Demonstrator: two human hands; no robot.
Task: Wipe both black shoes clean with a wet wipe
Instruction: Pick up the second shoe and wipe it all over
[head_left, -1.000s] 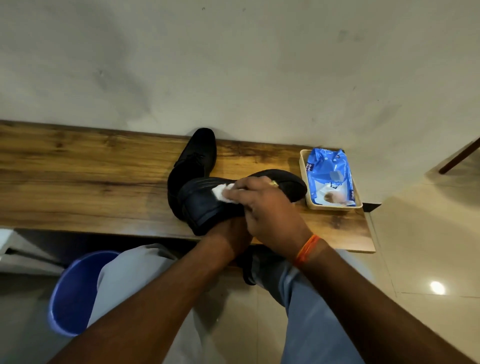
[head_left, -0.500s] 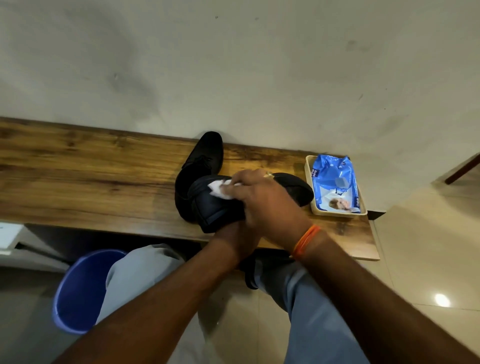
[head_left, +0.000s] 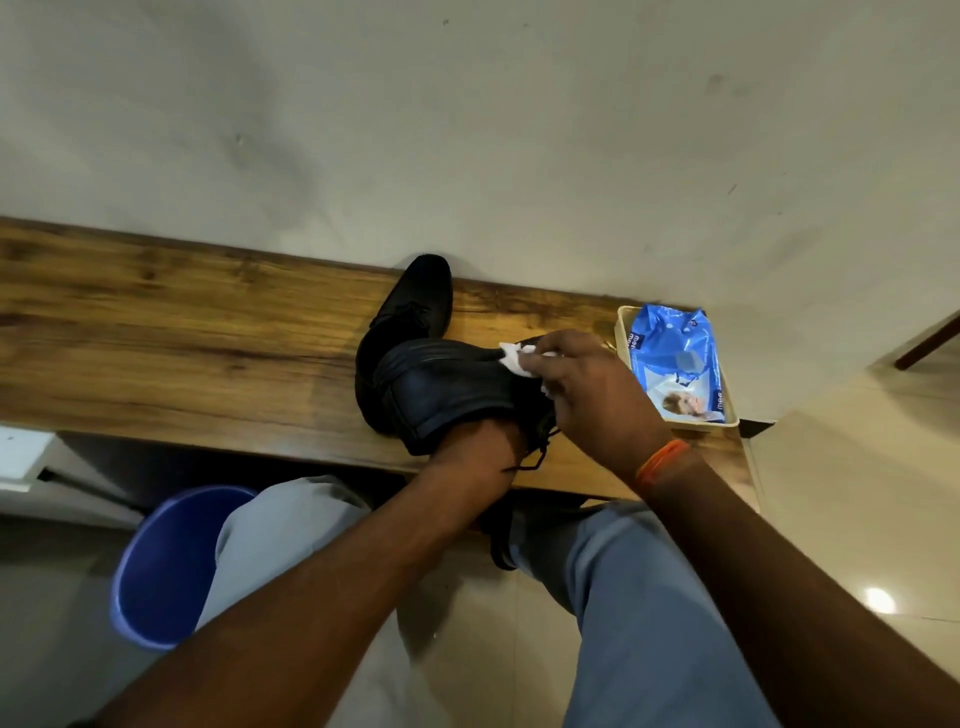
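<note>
Gripping white wipe (head_left: 517, 359) in right hand (head_left: 597, 400), left hand (head_left: 480, 452) holding black shoe (head_left: 447, 389)

— How many shoes were there?

— Two black ones: one shoe (head_left: 447, 395) held up in the hands, a second shoe (head_left: 415, 306) lying on the wooden shelf (head_left: 182, 343) behind it.

— And wipes?

— One white wet wipe (head_left: 517, 359), and one blue wipes pack (head_left: 675, 358) in one beige tray (head_left: 623, 322).

— Hands?

— Two: one left hand (head_left: 480, 457) and one right hand (head_left: 597, 400), with one orange band (head_left: 662, 462) on its wrist.

— Anything else?

— One blue bucket (head_left: 161, 566).
</note>
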